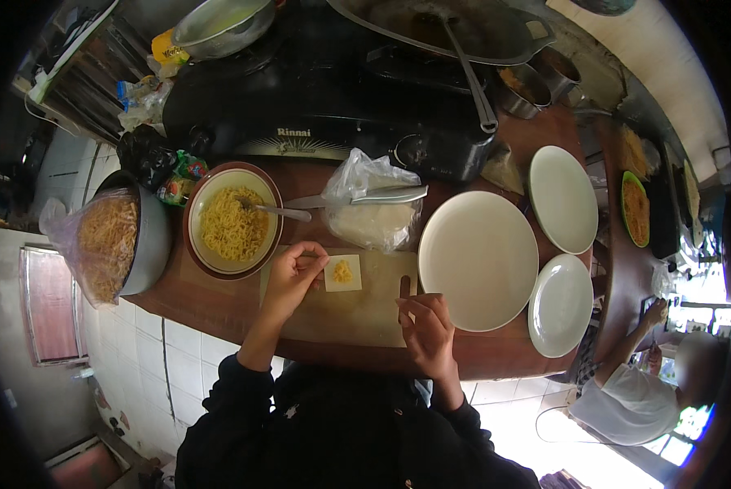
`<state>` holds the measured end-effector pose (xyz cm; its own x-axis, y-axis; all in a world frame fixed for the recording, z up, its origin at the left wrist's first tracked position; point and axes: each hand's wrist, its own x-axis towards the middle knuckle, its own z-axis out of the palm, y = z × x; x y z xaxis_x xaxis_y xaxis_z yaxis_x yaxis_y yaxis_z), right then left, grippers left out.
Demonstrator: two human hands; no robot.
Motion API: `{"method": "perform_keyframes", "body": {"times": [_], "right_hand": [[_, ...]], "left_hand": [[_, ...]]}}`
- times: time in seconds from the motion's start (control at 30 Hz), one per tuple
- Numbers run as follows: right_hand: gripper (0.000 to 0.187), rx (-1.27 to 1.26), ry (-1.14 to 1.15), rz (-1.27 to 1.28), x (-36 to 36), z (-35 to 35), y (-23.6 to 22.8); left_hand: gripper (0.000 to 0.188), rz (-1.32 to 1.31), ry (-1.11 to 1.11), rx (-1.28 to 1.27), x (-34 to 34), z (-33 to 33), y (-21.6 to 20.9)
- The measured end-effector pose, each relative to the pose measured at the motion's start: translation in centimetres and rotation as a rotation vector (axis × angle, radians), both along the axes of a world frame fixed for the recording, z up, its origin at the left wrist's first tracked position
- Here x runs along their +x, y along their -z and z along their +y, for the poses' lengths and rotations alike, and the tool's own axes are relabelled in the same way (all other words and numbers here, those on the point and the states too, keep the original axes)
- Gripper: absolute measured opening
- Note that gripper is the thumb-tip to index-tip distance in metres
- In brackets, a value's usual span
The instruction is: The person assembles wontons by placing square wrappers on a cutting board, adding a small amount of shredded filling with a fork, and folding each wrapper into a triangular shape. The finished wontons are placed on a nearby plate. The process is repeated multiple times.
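Note:
A pale square wrapper (331, 282) lies on the cutting board (365, 314), a small heap of yellow noodles (343, 271) at its middle. My left hand (298, 273) has its bent fingers closed at the wrapper's left edge. Over the board's right end, beside the handle slot, my right hand (428, 326) hovers with fingers loosely curled and apart, nothing visible in them. Behind my left hand stands a red-rimmed bowl (193, 236) of yellow noodles with a spoon (288, 213) in it. A clear plastic bag (373, 224) with a pale stack inside lies behind the board, a knife (390, 195) on it.
A large white plate (479, 261) and two oval plates (563, 200) (559, 306) stand at right. A black stove (316, 106) carries a wide pan (496, 49). Left is a pot (155, 236) with bagged noodles (109, 236). Another person (630, 399) sits at far right.

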<state>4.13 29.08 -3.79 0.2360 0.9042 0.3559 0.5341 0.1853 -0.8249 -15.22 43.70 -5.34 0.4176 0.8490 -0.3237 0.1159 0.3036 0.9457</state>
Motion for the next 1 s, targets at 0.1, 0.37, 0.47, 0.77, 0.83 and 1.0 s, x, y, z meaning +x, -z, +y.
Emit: {"method": "perform_keyframes", "body": {"times": [0.1, 0.37, 0.47, 0.77, 0.83, 1.0], "right_hand": [[0.028, -0.017, 0.011, 0.053, 0.6, 0.9, -0.3], [0.025, 0.001, 0.134, -0.043, 1.9, 1.0, -1.8], [0.021, -0.027, 0.175, 0.019, 1.2, 0.5, -1.3], [0.007, -0.126, 0.267, 0.078, -3.9, -0.3, 0.1], [0.011, -0.125, 0.309, 0.152, -4.6, -0.6, 0.3], [0.017, -0.092, 0.31, 0.349, -5.9, -0.8, 1.1]], "left_hand": [[0.012, -0.028, -0.011, -0.025, 1.2, 0.1, -0.7], [0.014, -0.038, 0.066, -0.018, 3.0, -0.3, -2.6], [0.014, -0.104, 0.098, 0.027, 3.5, -0.6, -1.8], [0.016, -0.236, 0.161, 0.042, 1.6, -4.0, -1.6], [0.017, -0.292, 0.132, -0.011, 1.8, -4.7, -1.5], [0.02, -0.432, 0.07, -0.198, 1.4, -5.9, -0.3]]}}
